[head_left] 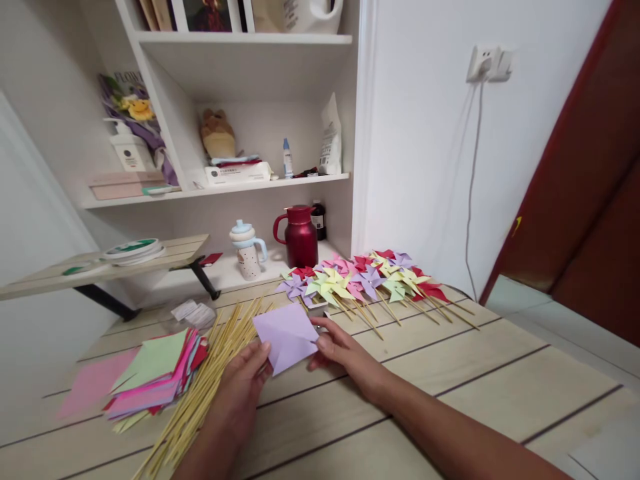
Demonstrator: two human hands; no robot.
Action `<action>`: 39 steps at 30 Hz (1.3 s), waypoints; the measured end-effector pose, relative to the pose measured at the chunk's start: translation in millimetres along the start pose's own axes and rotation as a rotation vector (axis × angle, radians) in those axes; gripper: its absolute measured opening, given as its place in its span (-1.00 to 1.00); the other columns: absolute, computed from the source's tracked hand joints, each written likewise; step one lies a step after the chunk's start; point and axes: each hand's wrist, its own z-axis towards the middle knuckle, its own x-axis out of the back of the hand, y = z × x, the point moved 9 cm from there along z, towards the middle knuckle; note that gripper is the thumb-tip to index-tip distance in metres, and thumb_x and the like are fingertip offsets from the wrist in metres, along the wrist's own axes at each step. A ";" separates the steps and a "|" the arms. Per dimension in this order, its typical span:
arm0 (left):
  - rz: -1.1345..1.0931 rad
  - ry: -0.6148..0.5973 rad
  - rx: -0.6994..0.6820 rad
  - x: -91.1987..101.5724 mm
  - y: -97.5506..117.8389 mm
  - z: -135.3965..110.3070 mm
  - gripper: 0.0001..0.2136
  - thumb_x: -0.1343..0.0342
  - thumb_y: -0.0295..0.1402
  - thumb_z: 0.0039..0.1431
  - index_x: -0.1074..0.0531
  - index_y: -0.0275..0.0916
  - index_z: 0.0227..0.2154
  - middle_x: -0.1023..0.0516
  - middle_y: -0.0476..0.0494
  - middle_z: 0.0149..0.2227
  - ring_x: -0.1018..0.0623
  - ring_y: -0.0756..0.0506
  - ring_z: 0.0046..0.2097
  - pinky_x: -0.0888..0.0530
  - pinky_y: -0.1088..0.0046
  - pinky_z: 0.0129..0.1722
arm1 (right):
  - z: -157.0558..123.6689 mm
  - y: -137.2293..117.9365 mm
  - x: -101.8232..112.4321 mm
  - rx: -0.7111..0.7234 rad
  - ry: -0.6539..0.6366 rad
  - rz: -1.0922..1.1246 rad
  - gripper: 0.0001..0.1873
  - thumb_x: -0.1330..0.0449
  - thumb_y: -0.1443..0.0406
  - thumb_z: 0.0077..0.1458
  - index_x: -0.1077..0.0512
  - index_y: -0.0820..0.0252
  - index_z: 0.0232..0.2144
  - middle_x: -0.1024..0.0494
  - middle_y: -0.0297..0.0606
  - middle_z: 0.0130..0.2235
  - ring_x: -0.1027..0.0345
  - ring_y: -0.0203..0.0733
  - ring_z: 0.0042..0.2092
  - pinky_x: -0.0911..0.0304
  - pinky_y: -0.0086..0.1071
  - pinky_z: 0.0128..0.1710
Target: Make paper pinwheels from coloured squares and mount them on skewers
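A square sheet of purple paper (286, 335) with crease lines is held up over the table between both hands. My left hand (246, 370) pinches its lower left edge between thumb and fingers. At the right corner, my right hand (340, 350) grips the sheet with thumb and fingertips. Beside my left forearm lies a bundle of thin wooden sticks (205, 380). Left of the sticks is a loose stack of coloured paper sheets (155, 373), a green one on top. Beyond my right hand, several finished paper pinwheels (367, 279) on sticks lie in a heap.
Behind the table (480, 393) stand a red jug (301, 239) and a spotted cup (247, 253) with a blue handle. A small raised stand (185, 248) at left carries rolls of tape (134, 249). A clear plastic packet (193, 313) lies beneath it. A cord (473, 180) hangs down the wall.
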 end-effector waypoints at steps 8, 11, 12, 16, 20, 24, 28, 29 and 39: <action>0.204 -0.003 -0.064 0.0 -15.0 -8.4 -0.76 -0.40 -0.26 -0.14 -0.55 -0.27 -0.43 -0.62 -0.07 -0.41 -0.53 -0.05 -0.35 -0.41 0.46 -0.26 | -2.7 1.7 -4.9 0.058 0.011 0.065 -0.57 -0.34 0.17 0.04 -0.43 0.12 -0.04 -0.59 -0.26 -0.20 -0.44 -0.15 -0.21 -0.28 -0.31 -0.17; 0.201 -0.077 -0.030 -11.9 -21.2 -11.5 -0.72 -0.36 -0.20 -0.10 -0.56 -0.26 -0.36 -0.64 -0.13 -0.32 -0.55 -0.11 -0.30 -0.42 0.40 -0.21 | -3.2 -0.6 6.4 0.079 0.094 0.006 -0.63 -0.35 0.21 0.03 -0.47 0.16 -0.10 -0.59 -0.25 -0.20 -0.44 -0.15 -0.22 -0.29 -0.32 -0.19; 0.172 -0.097 -0.024 -16.1 -21.7 -13.3 -0.69 -0.36 -0.18 -0.09 -0.56 -0.25 -0.30 -0.65 -0.16 -0.27 -0.56 -0.13 -0.27 -0.42 0.38 -0.19 | -3.5 -1.3 9.4 0.077 0.110 -0.005 -0.64 -0.34 0.21 0.04 -0.47 0.17 -0.10 -0.60 -0.25 -0.19 -0.44 -0.15 -0.22 -0.30 -0.32 -0.19; 0.056 -0.229 -0.015 -35.8 -19.4 -22.3 -0.61 -0.28 -0.16 0.03 -0.55 -0.26 -0.12 -0.64 -0.27 -0.12 -0.58 -0.18 -0.17 -0.43 0.31 -0.10 | -5.1 0.5 8.4 0.014 0.055 -0.010 -0.62 -0.33 0.19 0.05 -0.45 0.18 -0.08 -0.60 -0.23 -0.21 -0.45 -0.14 -0.25 -0.31 -0.30 -0.22; 0.078 -0.288 0.045 -37.3 -26.0 -24.6 -0.65 -0.28 -0.23 0.06 -0.56 -0.31 -0.12 -0.64 -0.30 -0.13 -0.58 -0.21 -0.14 -0.42 0.28 -0.06 | -6.6 3.6 1.3 -0.022 -0.017 -0.036 -0.54 -0.34 0.14 0.03 -0.43 0.17 -0.04 -0.59 -0.24 -0.23 -0.45 -0.15 -0.29 -0.30 -0.34 -0.29; 0.176 -0.241 0.094 -26.1 -36.7 -20.2 -0.67 -0.33 -0.27 -0.01 -0.58 -0.33 -0.19 -0.66 -0.30 -0.19 -0.58 -0.20 -0.20 -0.44 0.28 -0.12 | -6.9 8.7 -4.3 -0.038 -0.071 -0.066 -0.55 -0.35 0.15 0.03 -0.43 0.18 -0.04 -0.57 -0.23 -0.21 -0.43 -0.19 -0.29 -0.28 -0.38 -0.32; 0.156 -0.164 0.065 -19.4 -37.4 -16.7 -0.69 -0.34 -0.25 -0.04 -0.59 -0.34 -0.24 -0.67 -0.27 -0.25 -0.57 -0.16 -0.27 -0.45 0.32 -0.19 | -7.7 8.5 -3.5 -0.037 -0.054 -0.094 -0.50 -0.32 0.14 0.07 -0.36 0.13 0.03 -0.55 -0.29 -0.31 -0.42 -0.22 -0.35 -0.27 -0.39 -0.37; 0.133 -0.141 0.053 -18.0 -36.5 -16.1 -0.68 -0.34 -0.24 -0.03 -0.59 -0.34 -0.24 -0.67 -0.27 -0.25 -0.57 -0.15 -0.27 -0.45 0.33 -0.21 | -8.2 7.6 -3.0 -0.041 -0.043 -0.093 -0.48 -0.30 0.12 0.09 -0.32 0.11 0.07 -0.53 -0.33 -0.36 -0.42 -0.22 -0.39 -0.28 -0.38 -0.39; -0.071 0.036 -0.068 -7.8 -28.8 -10.4 -0.69 -0.37 -0.27 -0.09 -0.57 -0.30 -0.27 -0.66 -0.20 -0.27 -0.58 -0.15 -0.27 -0.45 0.37 -0.25 | -15.4 -12.3 -10.9 0.082 -0.091 -0.114 -0.09 -0.29 0.14 0.11 0.17 -0.12 0.33 -0.51 -0.27 -0.18 -0.49 -0.13 -0.24 -0.33 -0.11 -0.12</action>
